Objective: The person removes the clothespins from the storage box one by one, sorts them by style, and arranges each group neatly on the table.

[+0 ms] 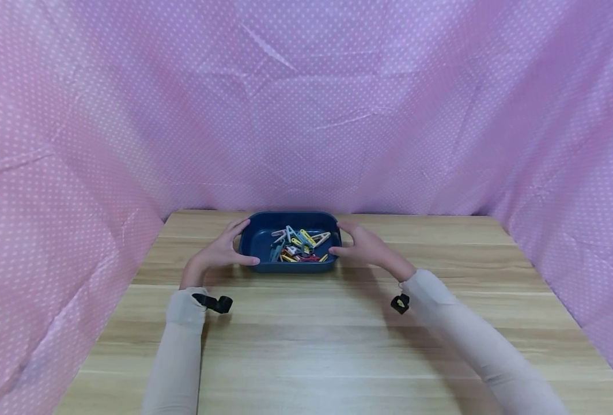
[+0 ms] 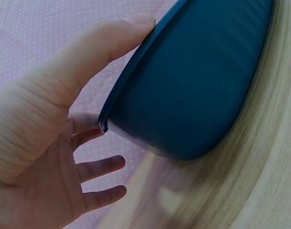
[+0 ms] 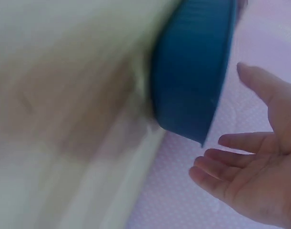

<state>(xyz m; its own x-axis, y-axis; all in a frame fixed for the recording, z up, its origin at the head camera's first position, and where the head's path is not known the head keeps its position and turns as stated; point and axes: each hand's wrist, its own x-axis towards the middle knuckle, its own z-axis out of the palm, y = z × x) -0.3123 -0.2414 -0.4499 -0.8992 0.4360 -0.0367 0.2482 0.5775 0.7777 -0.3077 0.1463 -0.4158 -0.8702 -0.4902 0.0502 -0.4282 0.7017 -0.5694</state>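
Nearest, at the bottom of the head view, pale sleeves (image 1: 174, 357), with a black clip (image 1: 218, 303) at each wrist. Beneath, a wood-grained bench (image 1: 306, 334). Further out, at the left end of a dark blue bin (image 1: 291, 267), left hand (image 1: 218, 251): thumb on the rim, index at the far corner, last two fingers straight and clear of it. At the opposite end, right hand (image 1: 366, 245): fingers apart and lightly bent, gripping nothing, with a gap between thumb and bin in the right wrist view. Between both hands, upright near the bench's far edge, the bin itself. Inside, a loose heap of pegs (image 1: 307, 237), yellow, blue, red and white. Beyond and at both sides, creased pink cloth (image 1: 306, 144) with white dots.
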